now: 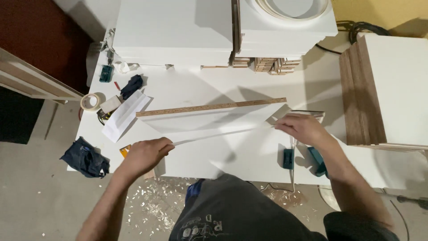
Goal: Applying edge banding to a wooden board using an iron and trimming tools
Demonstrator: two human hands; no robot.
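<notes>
Dark blue rag (84,157) is sitting at the table's (249,156) left edge. Left hand (145,154) is pinching one end of a thin white edge-banding strip (218,134), right hand (303,127) is gripping the other end, stretching it along the tilted white chipboard panel (214,117) mid-table.

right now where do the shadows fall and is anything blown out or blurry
Head view: hard shadows of both arms cross the white panel; the stacked white boards are glaring, nearly blown out; the left hand and right hand are sharp, the thin white strip between them faint against the panel.
</notes>
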